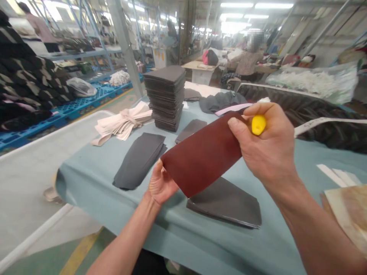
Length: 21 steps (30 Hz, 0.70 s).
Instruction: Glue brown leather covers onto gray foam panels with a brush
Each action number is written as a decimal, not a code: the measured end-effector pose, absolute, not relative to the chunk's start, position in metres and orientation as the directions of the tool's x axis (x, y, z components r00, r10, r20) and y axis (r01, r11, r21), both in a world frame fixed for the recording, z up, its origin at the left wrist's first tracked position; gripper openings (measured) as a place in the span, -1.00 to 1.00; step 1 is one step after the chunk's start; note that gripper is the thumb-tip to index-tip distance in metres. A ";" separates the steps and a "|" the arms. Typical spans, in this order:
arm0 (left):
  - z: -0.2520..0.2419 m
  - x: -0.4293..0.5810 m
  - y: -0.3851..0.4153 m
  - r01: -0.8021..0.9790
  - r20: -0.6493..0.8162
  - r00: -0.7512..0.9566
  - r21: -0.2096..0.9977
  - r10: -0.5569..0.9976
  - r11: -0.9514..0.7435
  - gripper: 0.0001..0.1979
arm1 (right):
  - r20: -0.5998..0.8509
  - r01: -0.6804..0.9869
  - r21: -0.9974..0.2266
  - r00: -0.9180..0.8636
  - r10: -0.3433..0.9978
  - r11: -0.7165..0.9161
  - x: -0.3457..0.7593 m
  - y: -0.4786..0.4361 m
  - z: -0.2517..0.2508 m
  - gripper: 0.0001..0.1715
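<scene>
A dark red flat panel [205, 154], leather-like or fabric, is held up at a slant above the table. My left hand [162, 185] pinches its lower left corner. The thumb and fingers of my right hand [266, 141] grip its upper right end. A yellow handle end [259, 124] also sticks out of my right hand; the rest of that tool is hidden. Under the panel lies a low stack of dark grey pieces [229, 204]. More grey pieces [139, 160] lie fanned to the left, and another grey piece [191, 130] rests behind the panel.
A tall stack of grey pieces [166, 97] stands at the back of the blue-green covered table [94, 173]. Left of it is a tied bundle of pale strips [123, 122]. White strips [338, 175] lie at right. A co-worker [249, 57] sits farther back.
</scene>
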<state>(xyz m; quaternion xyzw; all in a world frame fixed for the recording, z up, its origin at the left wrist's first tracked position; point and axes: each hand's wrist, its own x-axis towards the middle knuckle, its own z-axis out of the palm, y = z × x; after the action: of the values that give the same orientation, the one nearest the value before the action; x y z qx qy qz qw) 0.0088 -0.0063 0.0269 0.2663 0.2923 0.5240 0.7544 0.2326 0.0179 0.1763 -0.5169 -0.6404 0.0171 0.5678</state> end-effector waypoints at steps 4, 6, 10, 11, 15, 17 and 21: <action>0.032 0.010 -0.035 -0.716 -0.234 0.303 0.584 0.924 0.383 -0.52 | 0.671 0.590 -0.685 0.284 0.685 0.427 0.233 0.022 0.163 -0.72; 0.041 0.013 -0.046 -0.733 -0.256 0.315 0.547 0.914 0.406 -0.54 | 0.601 0.526 -0.764 0.369 0.709 0.374 0.235 0.022 0.155 -0.64; 0.064 0.019 -0.063 -0.771 -0.311 0.277 0.493 0.909 0.404 -0.53 | 0.354 0.281 -0.930 0.511 0.783 0.237 0.235 0.017 0.141 -0.45; 0.069 0.020 -0.066 -0.777 -0.324 0.262 0.489 0.909 0.398 -0.55 | 0.298 0.225 -0.952 0.523 0.798 0.208 0.235 0.015 0.138 -0.41; 0.084 0.019 -0.070 -0.785 -0.369 0.191 0.499 0.910 0.367 -0.67 | 0.202 0.149 -0.978 0.518 0.831 0.145 0.235 0.000 0.127 -0.35; 0.092 0.016 -0.068 -0.775 -0.406 0.161 0.512 0.900 0.370 -0.78 | 0.185 0.146 -0.981 0.512 0.839 0.127 0.236 -0.009 0.122 -0.35; 0.111 0.012 -0.064 -0.714 -0.548 0.109 0.537 0.830 0.448 -0.83 | 0.167 0.140 -0.984 0.501 0.849 0.111 0.241 -0.017 0.112 -0.32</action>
<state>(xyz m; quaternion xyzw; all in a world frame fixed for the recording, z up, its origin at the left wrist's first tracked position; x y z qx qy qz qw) 0.0125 -0.0639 0.1112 0.0689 0.4178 0.5206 0.7414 0.2406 -0.0171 0.1116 -0.6030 -0.4102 0.2846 0.6222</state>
